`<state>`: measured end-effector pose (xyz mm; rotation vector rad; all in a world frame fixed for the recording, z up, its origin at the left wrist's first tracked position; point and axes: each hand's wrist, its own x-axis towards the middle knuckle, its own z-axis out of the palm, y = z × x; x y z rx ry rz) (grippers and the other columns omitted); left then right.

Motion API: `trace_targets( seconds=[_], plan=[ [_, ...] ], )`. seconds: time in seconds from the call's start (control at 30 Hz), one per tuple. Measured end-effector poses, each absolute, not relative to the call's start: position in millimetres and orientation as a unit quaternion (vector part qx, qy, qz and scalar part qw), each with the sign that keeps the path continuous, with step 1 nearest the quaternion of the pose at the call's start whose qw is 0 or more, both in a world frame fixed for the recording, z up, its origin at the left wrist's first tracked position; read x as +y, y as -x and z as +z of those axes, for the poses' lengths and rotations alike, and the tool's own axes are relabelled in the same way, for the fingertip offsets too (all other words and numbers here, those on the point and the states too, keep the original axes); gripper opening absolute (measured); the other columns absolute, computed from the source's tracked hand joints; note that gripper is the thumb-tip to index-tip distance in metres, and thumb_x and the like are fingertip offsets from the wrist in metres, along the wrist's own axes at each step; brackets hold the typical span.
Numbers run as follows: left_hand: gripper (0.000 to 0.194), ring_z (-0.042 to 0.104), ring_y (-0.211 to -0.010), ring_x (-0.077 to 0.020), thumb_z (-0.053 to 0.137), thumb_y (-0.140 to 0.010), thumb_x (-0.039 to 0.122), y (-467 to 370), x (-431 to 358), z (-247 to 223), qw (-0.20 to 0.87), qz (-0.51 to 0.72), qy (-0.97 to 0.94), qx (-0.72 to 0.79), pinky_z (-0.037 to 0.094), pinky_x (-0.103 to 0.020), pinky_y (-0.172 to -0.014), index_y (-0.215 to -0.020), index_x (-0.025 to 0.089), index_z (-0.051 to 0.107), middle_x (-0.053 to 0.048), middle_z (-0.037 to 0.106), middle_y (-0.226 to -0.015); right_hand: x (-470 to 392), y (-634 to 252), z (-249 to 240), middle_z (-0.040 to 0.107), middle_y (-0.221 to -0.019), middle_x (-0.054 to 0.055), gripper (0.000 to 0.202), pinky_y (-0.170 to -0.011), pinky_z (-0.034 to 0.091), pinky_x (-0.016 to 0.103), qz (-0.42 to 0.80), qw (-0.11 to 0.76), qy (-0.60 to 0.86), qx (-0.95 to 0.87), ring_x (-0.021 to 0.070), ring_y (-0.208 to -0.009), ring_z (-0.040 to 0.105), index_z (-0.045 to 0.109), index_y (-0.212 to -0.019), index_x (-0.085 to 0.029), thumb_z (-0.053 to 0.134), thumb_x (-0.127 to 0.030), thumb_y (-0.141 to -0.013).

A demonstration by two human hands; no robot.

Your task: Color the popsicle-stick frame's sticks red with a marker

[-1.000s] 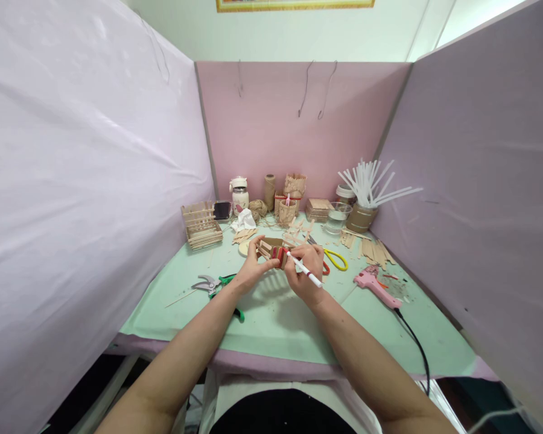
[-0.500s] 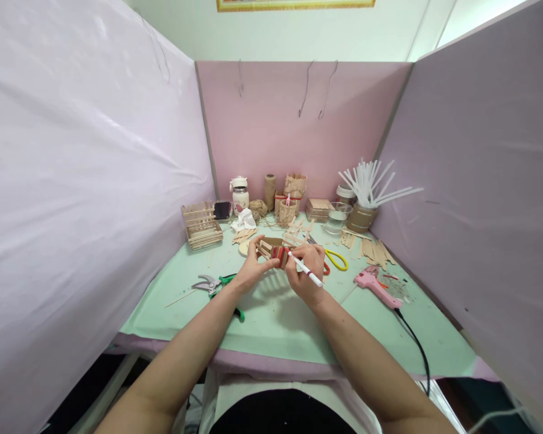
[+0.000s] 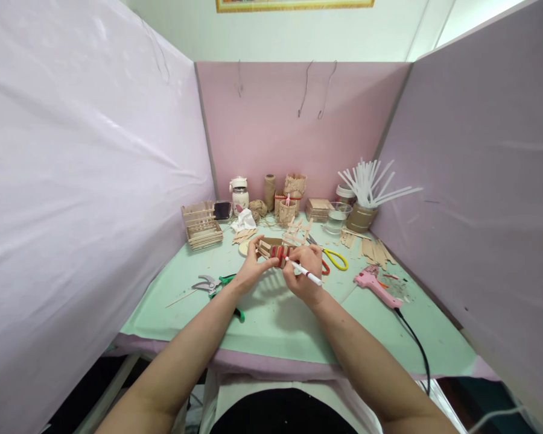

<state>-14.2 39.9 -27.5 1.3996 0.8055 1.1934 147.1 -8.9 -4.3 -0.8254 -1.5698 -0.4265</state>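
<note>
Above the middle of the green table, my left hand (image 3: 252,268) grips the left side of a small craft-stick piece (image 3: 278,253) with red-coloured slats, its thumb across the front. A white marker (image 3: 306,273) is pinched in my right hand (image 3: 305,268), and its red tip is at the front slats of the piece. My right hand is close against the piece's right side. Behind the piece, a round pale disc (image 3: 243,248) is partly hidden by my left hand.
Green-handled pruners (image 3: 215,286) lie left of my hands; yellow-handled scissors (image 3: 335,259) and a pink glue gun (image 3: 376,289) with a black cord lie right. Along the back stand a stick basket (image 3: 203,232), jar (image 3: 240,196), water bowl (image 3: 337,219) and glue-stick tin (image 3: 362,217).
My right hand and the marker have shifted slightly left and down, the tip now lower on the slats. My left hand keeps its hold with little movement.
</note>
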Motion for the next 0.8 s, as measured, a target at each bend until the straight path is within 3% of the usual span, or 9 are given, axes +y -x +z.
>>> trace_targets(
  seconds=[0.2,0.43,0.57,0.8],
  plan=[
    [0.092,0.058,-0.119,-0.0241,0.086,-0.069,0.042,12.8,43.1,-31.0,0.588,0.509,-0.546,0.312,0.048,-0.041,-0.101,-0.144,0.034,0.034,-0.006,0.053,-0.127,-10.1,-146.9,-5.6,0.049,-0.06,-0.007,0.017,-0.077,0.038,0.037,-0.177,0.58,0.338,-0.72,0.0133,-0.055,0.047,0.041,-0.075,-0.024,0.054,-0.014,-0.079],
    [0.087,0.057,-0.125,-0.0246,0.085,-0.072,0.042,14.4,43.8,-32.5,0.601,0.491,-0.55,0.308,0.046,-0.045,-0.106,-0.143,0.036,0.035,-0.007,0.053,-0.134,-6.8,-146.5,-5.5,0.064,-0.076,-0.003,0.015,-0.082,0.04,0.038,-0.192,0.616,0.351,-0.679,0.0162,-0.07,0.062,0.049,-0.087,-0.024,0.056,-0.012,-0.082],
    [0.087,0.055,-0.127,-0.0255,0.086,-0.07,0.043,14.0,43.2,-32.1,0.601,0.491,-0.549,0.311,0.045,-0.046,-0.107,-0.142,0.037,0.037,-0.007,0.053,-0.136,-6.6,-146.8,-5.6,0.065,-0.079,-0.002,0.015,-0.084,0.04,0.038,-0.189,0.615,0.358,-0.676,0.0172,-0.075,0.065,0.051,-0.09,-0.024,0.056,-0.012,-0.082],
    [0.09,0.06,-0.113,-0.0209,0.085,-0.066,0.049,9.7,36.3,-19.4,0.622,0.507,-0.507,0.314,0.051,-0.039,-0.096,-0.14,0.036,0.035,-0.004,0.054,-0.124,-9.2,-145.9,-5.8,0.05,-0.061,-0.007,0.016,-0.077,0.038,0.037,-0.162,0.587,0.322,-0.725,0.0134,-0.056,0.048,0.041,-0.075,-0.025,0.053,-0.014,-0.077]
  ],
)
